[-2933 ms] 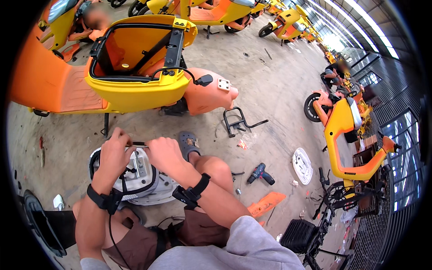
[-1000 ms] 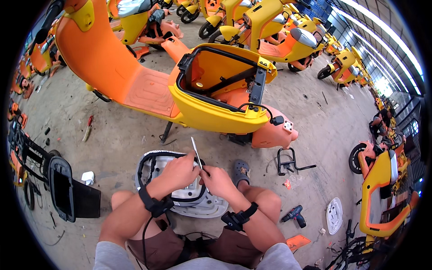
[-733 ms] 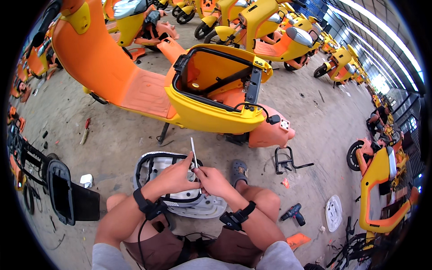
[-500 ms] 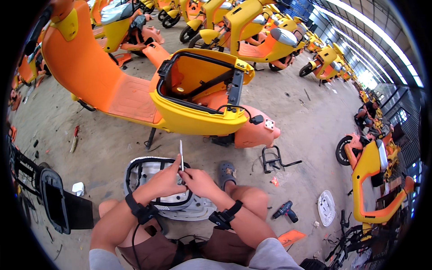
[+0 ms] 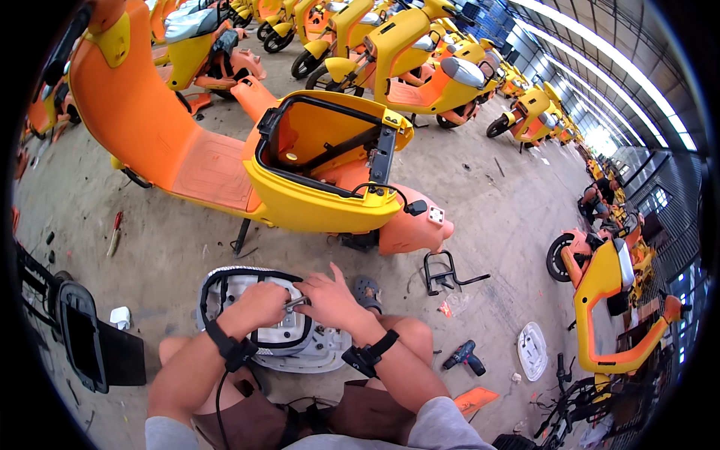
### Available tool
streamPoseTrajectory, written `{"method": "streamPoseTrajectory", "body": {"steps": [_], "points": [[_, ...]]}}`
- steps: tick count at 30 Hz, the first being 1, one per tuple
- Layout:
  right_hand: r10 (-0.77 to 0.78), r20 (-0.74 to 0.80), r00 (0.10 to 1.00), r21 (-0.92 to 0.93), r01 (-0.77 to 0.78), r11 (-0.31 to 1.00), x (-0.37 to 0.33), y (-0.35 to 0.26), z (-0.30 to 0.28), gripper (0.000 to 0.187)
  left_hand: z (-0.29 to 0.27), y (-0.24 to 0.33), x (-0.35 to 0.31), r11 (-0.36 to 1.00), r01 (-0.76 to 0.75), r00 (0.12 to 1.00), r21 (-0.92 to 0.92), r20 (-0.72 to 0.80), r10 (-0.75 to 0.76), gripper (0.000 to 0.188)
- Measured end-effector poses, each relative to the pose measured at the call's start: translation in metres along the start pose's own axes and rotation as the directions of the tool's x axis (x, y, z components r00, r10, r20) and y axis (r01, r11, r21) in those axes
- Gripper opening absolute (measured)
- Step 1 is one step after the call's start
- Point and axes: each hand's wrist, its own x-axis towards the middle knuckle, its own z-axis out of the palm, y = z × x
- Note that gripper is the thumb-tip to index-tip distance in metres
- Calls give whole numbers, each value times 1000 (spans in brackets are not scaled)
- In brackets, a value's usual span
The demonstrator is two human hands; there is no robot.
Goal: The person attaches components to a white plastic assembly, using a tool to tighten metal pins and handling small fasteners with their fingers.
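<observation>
An upturned scooter seat (image 5: pixel 300 361), pale grey underneath with a black sealing strip, lies on the floor between my legs. Above it my left hand (image 5: pixel 262 306) is closed around one end of a slim silver metal tool (image 5: pixel 298 302), its exact kind hidden by the fingers. My right hand (image 5: pixel 330 300) pinches the other part of the tool, with one finger sticking up. Just beyond stands a yellow and orange scooter (image 5: pixel 322 199), its seat opening uncovered and showing the hollow inside.
A cordless drill (image 5: pixel 465 358), a white oval panel (image 5: pixel 532 351) and a bent black metal frame (image 5: pixel 444 276) lie to the right. A red-handled tool (image 5: pixel 115 232) and a black plastic part (image 5: pixel 88 341) are at the left. Rows of scooters fill the background; a person (image 5: pixel 596 199) crouches far right.
The slim tool has gone from pointing upright to lying low between my hands, over the seat. One finger of my right hand has lifted. The view has shifted slightly.
</observation>
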Motion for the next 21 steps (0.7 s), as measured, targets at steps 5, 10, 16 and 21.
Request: {"method": "streamPoseTrajectory", "body": {"steps": [5,10,16,21], "points": [[109,48,993,13,-110,994,3,11,19,28,-3,-13,-3,998,66,994,-16,-82,-67,33],[397,217,892,212,-440,872,-10,6,12,35,-12,-10,-1,996,45,976,-78,-208,-61,41],[441,464,768,346,-615,708,-6,-14,-9,39,-22,-3,-5,982,86,971,-169,-208,-121,39],[62,18,998,158,-64,985,0,4,10,32,-20,-7,2,981,153,954,-116,-242,-178,28]]}}
